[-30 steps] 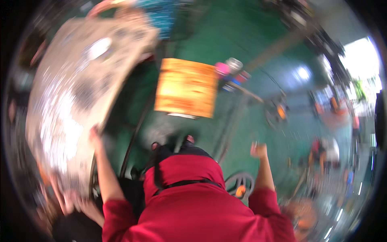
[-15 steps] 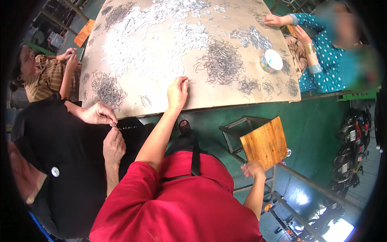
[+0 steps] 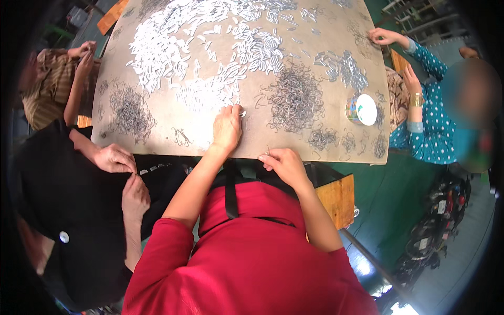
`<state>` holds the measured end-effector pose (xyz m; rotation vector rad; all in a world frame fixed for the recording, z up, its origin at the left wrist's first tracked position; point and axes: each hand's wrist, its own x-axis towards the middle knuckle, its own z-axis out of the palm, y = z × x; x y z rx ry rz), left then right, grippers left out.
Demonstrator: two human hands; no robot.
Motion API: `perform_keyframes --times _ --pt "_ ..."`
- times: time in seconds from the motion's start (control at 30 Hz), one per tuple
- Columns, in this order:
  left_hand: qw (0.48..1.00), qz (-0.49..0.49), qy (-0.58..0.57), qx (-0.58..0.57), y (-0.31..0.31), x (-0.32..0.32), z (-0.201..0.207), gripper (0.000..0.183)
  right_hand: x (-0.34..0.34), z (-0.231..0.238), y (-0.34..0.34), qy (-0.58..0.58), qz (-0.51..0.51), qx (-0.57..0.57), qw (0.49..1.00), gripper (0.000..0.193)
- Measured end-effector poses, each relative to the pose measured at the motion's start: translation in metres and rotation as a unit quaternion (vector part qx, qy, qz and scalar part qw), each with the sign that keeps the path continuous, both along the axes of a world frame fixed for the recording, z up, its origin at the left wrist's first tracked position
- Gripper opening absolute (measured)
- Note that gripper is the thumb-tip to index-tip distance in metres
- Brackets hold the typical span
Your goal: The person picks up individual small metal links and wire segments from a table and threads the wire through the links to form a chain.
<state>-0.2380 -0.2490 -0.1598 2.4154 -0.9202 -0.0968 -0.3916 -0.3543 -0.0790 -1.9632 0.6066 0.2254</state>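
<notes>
My left hand (image 3: 227,128) rests on the table (image 3: 173,148), just below the spread of small white strips (image 3: 210,94). Its fingers are curled together, and a small shiny piece (image 3: 242,112) shows beside the fingertips. At the table's near edge, my right hand (image 3: 286,167) is closed in a pinch. Something thin and dark seems to stick up at its fingertips, too small to name. Beyond the right hand lies a large heap of bent dark wire pieces (image 3: 295,100); another wire heap (image 3: 128,113) lies left of my left hand.
A white-mouthed tub (image 3: 366,109) stands near the right edge, with grey strips (image 3: 344,70) behind it. A person in black (image 3: 68,210) works close at my left. Others sit at the far left and right. A wooden stool (image 3: 338,202) is beside my right arm.
My right hand has come from the wooden stool up to the table's near edge. My left hand remains by the white strips, its fingers now more curled. The table appears closer.
</notes>
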Motion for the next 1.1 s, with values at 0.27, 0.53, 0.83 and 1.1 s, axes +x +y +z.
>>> perform_keyframes --times 0.27,0.53,0.83,1.1 --pt "0.998 0.037 -0.029 0.028 -0.003 -0.007 0.009 0.01 0.035 -0.009 -0.036 0.0 0.079 0.037 0.996 0.031" --pt "0.798 0.164 0.499 -0.294 0.002 -0.005 0.05 0.018 0.057 -0.011 -0.033 -0.012 0.105 0.028 0.994 0.03" --pt "0.789 0.163 0.484 -0.341 0.007 -0.005 0.069 0.018 0.074 -0.007 -0.02 -0.043 0.074 0.018 0.996 0.033" --pt "0.83 0.155 0.408 -0.346 0.006 0.0 0.077 0.017 0.086 -0.012 -0.02 -0.018 0.087 -0.008 0.996 0.033"
